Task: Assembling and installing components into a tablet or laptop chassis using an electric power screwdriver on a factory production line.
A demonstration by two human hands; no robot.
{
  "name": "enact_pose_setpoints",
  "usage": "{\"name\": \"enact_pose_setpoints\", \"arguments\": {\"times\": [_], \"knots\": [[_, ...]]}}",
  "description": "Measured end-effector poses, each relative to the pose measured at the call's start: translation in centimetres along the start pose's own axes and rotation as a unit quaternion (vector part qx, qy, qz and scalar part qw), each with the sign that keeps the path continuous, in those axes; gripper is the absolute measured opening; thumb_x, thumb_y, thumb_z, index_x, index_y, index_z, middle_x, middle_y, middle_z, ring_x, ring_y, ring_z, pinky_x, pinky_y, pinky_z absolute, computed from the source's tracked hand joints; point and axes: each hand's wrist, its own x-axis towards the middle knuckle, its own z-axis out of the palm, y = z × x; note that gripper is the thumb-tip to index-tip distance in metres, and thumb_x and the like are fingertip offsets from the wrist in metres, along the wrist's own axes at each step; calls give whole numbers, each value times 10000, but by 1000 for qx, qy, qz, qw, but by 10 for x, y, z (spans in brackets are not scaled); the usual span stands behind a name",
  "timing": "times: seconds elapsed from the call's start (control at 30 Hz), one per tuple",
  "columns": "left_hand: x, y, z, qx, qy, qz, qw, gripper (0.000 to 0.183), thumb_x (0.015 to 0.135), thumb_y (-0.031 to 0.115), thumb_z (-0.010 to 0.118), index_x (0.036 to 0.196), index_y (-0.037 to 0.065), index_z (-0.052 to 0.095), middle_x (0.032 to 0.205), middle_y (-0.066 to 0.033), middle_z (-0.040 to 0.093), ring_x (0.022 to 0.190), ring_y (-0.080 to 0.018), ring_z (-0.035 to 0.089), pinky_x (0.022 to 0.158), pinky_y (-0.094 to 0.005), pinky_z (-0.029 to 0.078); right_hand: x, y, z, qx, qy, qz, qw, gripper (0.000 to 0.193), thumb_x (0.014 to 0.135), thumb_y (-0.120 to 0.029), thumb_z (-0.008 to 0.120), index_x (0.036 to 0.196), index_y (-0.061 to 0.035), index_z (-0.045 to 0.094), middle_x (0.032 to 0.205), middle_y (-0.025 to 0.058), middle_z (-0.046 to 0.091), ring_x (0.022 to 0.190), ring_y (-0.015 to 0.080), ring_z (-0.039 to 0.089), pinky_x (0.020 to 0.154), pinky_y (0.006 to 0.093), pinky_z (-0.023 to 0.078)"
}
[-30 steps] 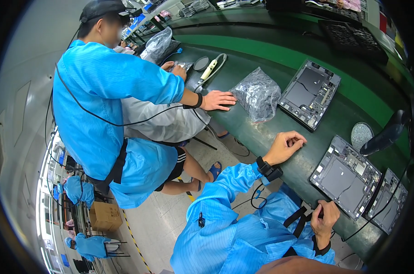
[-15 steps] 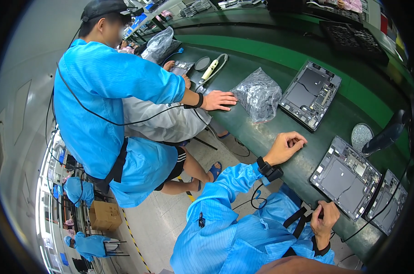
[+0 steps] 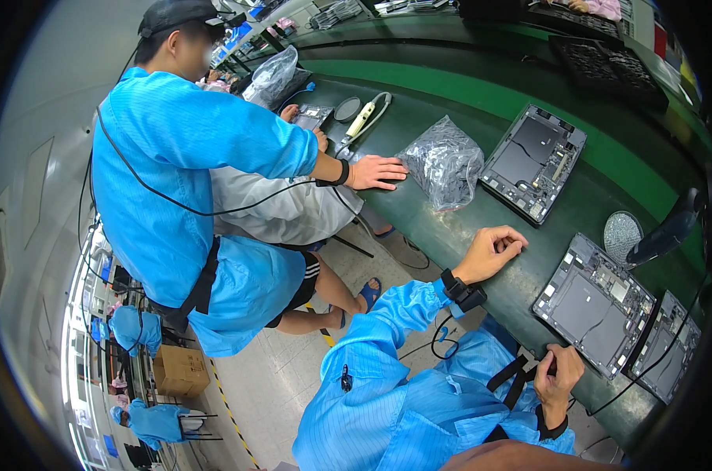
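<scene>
My left hand (image 3: 491, 255) rests on the green bench near its front edge, fingers curled in, with nothing visible in them. My right hand (image 3: 558, 378) is closed too, held at the bench edge beside the lower corner of an opened device body (image 3: 595, 306). That body shows a dark grey battery and exposed circuit boards; the hand seems to be just off it, though I cannot tell if they touch. A second stack of such device bodies (image 3: 533, 163) lies farther back, beyond my left hand. A clear plastic bag (image 3: 444, 163) sits left of that stack.
Another opened device (image 3: 670, 345) lies at the far right, a black cable crossing it. A black-handled tool (image 3: 662, 235) stands by a round, speckled pad (image 3: 621, 234). To my left, a co-worker in blue (image 3: 215, 133) leans a hand on the bench near a pale electric screwdriver (image 3: 360, 122).
</scene>
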Motion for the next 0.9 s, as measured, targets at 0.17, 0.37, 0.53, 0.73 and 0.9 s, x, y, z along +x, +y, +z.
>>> {"name": "enact_pose_setpoints", "arguments": {"times": [0.17, 0.37, 0.53, 0.73, 0.9], "knots": [[-1, -1, -2, -1, -1, 0, 1000, 140, 961, 115, 688, 1035, 28, 769, 841, 8, 732, 662, -19, 543, 609, -203, 435, 1, 0, 1, 2, -1, 1, 1000, 142, 725, 72, 643, 853, 11, 655, 664, 108, 549, 540, 270, 510, 520, 393, 371], [-1, 1, -1, 7, -4, 4, 1000, 147, 958, 119, 693, 1043, 26, 769, 850, 8, 731, 666, -23, 535, 610, -205, 432, 2, -1, 0, 4, 4, 0, 1000, 139, 727, 71, 642, 852, 12, 656, 657, 109, 544, 540, 267, 510, 520, 392, 369], [-1, 0, -1, 0, 1, 0, 1000, 142, 955, 115, 693, 1032, 25, 771, 843, 17, 720, 671, -21, 523, 606, -210, 427, 2, -1, 0, 10, 6, 2, 1000, 127, 729, 70, 645, 844, 19, 656, 662, 114, 557, 546, 268, 520, 524, 391, 379], [-1, 3, -2, 6, -7, -13, 1000, 146, 950, 117, 696, 1034, 21, 768, 844, 13, 722, 668, -20, 519, 602, -210, 421, 0, 1, 0, 8, -3, 10, 1000, 115, 738, 70, 647, 842, 22, 655, 670, 120, 566, 551, 273, 524, 526, 391, 381], [-1, 2, -1, 6, -4, -7, 1000, 141, 948, 112, 698, 1029, 22, 771, 847, 17, 724, 661, -19, 511, 602, -209, 419, 0, 1, 0, 11, -1, 8, 1000, 113, 743, 71, 645, 845, 23, 655, 664, 117, 556, 548, 268, 515, 523, 389, 376]]}}
